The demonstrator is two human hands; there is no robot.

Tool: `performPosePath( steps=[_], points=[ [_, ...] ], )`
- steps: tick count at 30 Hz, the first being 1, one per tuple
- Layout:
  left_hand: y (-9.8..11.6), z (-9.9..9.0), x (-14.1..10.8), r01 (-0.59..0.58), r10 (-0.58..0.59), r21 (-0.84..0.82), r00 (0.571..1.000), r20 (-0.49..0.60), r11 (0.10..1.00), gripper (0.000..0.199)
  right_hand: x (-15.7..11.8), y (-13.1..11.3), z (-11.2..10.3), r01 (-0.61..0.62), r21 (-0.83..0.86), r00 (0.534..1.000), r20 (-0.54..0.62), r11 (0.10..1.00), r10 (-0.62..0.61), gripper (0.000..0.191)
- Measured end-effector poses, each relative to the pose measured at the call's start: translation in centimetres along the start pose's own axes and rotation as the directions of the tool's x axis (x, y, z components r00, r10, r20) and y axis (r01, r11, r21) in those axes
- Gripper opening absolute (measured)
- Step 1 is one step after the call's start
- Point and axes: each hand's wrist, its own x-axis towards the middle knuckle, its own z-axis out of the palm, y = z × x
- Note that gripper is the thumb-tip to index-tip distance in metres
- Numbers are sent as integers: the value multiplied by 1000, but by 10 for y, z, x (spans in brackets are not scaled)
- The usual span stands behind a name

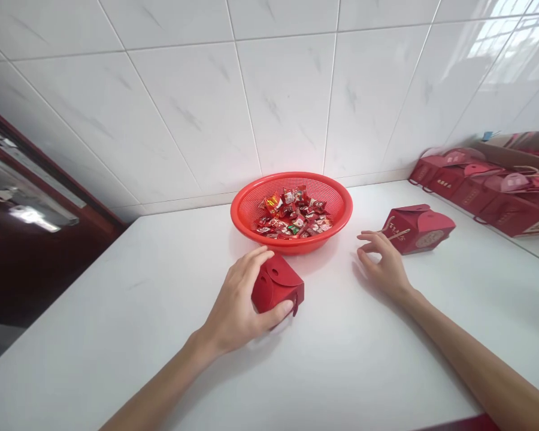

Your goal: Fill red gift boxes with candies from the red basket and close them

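Observation:
My left hand (pixel 242 305) is wrapped round a small red folded-card gift box (pixel 281 281), thumb on its near side and fingers over its far left side. Slots show in the box's overlapping top flaps, and a short dark red ribbon end hangs at its right corner. To the right, my right hand (pixel 384 263) is just above the white tabletop, fingers curved, with a small gap between thumb and fingertips and nothing visible in it. Right beside it stands a second red gift box (pixel 417 228) with gold lettering and a round pattern; whether the fingers touch it I cannot tell.
Behind the hands, a red plastic basket (pixel 237 215) holds many wrapped sweets (pixel 296 215). Several more red boxes (pixel 485 185) are lined up at the far right, near an open cardboard carton (pixel 512 154). A white tiled wall (pixel 184 108) borders the white table (pixel 117 287).

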Motion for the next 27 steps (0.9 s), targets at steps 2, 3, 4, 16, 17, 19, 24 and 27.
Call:
performPosePath(
  steps=[2, 3, 4, 16, 17, 19, 24, 27],
  points=[
    [-5, -1, -4, 4, -4, -12, 1000, -16, 1000, 70, -1, -5, 0, 37, -7, 999, -14, 999, -37, 17],
    [-7, -1, -6, 8, -9, -15, 1000, -18, 1000, 69, -2, -9, 0, 77, -8, 997, -25, 997, -77, 15],
    [-9, -1, -8, 15, -15, -16, 1000, -15, 1000, 68, -3, -15, 1, 133, -6, 990, -37, 991, -134, 15],
    [-18, -1, -20, 127, -131, -316, 991, 10, 940, 69, -9, -127, 43, 354, 351, 873, 207, 867, -441, 41],
    [-19, 0, -21, 147, -155, -357, 988, 8, 922, 71, -5, -131, 46, 336, 365, 864, 249, 868, -439, 42],
    [-22, 3, -22, 171, -189, -434, 982, 2, 884, 73, 2, -137, 50, 319, 372, 839, 317, 872, -443, 41],
    [-27, 7, -25, 122, -175, -534, 983, -50, 836, 73, 17, -143, 54, 390, 382, 806, 297, 838, -511, 32],
    [-28, 8, -27, 81, -140, -542, 988, -68, 837, 70, 22, -144, 52, 434, 366, 813, 236, 823, -533, 32]
  ],
)
